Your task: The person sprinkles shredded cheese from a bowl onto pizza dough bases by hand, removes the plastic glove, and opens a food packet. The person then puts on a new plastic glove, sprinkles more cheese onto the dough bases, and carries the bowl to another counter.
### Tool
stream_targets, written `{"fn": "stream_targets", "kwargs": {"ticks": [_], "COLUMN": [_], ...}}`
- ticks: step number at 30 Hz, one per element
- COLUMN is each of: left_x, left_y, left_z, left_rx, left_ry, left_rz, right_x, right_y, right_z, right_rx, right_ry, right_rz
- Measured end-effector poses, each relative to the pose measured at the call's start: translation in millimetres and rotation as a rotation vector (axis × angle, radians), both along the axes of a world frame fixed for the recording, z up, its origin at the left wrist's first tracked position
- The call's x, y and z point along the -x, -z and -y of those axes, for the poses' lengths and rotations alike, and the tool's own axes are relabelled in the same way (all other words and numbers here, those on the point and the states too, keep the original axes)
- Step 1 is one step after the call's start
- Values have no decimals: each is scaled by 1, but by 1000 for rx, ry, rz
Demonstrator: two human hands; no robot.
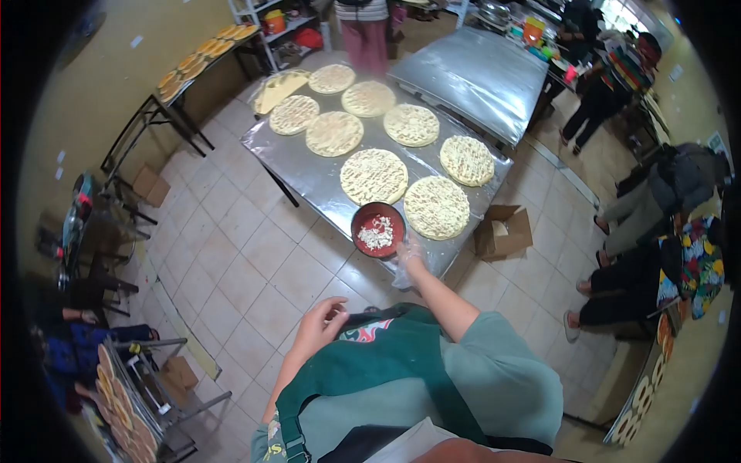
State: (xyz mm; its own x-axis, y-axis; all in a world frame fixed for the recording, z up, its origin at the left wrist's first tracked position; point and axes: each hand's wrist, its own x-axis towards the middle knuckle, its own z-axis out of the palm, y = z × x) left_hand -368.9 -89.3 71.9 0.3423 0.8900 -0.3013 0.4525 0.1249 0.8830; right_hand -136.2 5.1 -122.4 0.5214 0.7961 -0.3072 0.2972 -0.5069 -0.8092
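A round bowl [359, 241] with a dark rim and reddish inside holds white crumbly bits. It is at the near edge of a metal-topped table [309, 174]. My right hand [408, 253], in a clear plastic glove, is closed on the bowl's right side; its fingertips are partly hidden. My left hand [323, 318] is bare and held in front of my green apron [386, 363], fingers loosely bent and apart, with nothing visible in it. Just beyond the bowl lie flat dough rounds [373, 177] with pale bits on top, one more round [437, 207] to the right.
Several more dough rounds cover the table's far part. Behind it stands a second metal table [478, 73]. An open cardboard box [503, 233] is on the floor at right. Side tables hold flat rounds [202, 55]. Several people stand along the right; one person [364, 35] is behind the table.
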Motion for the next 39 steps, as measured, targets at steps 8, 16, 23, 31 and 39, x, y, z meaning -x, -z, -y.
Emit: {"fn": "stream_targets", "kwargs": {"ticks": [8, 16, 23, 31, 39], "left_x": [23, -13, 49, 121, 189], "left_y": [97, 141, 146, 104, 100], "left_z": [-110, -213, -245, -278, -299], "left_rx": [360, 804, 853, 567, 140], "left_ry": [58, -45, 21, -20, -80], "left_rz": [65, 315, 316, 587, 602], "right_x": [29, 78, 133, 219, 281], "right_y": [87, -6, -67, -123, -130], "right_z": [-26, -51, -71, -144, -188], "right_rx": [-188, 46, 54, -65, -62], "right_ry": [416, 337, 255, -478, -1146], "right_rz": [-217, 135, 142, 618, 548]}}
